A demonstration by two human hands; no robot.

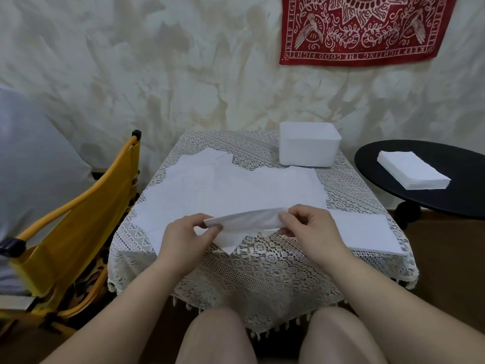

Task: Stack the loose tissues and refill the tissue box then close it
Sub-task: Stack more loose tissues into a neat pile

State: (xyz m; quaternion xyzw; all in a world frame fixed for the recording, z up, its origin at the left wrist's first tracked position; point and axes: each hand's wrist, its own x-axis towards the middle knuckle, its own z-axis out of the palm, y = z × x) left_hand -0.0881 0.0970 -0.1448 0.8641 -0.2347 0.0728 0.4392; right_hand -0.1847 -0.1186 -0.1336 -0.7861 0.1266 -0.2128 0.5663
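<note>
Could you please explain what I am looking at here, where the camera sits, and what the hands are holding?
There is no machine here: a person works with bare hands, and the single picture comes from a wide-angle camera worn on their head, looking forward and down. The left hand and right hand each pinch one end of a folded white tissue between their fingers, just above a small table with a lace cloth. Loose tissues lie spread across the cloth. A white tissue box stands at the far edge, and a folded tissue lies flat to the right. A neat stack of tissues rests on a black round table. A yellow chair stands to the left.
</note>
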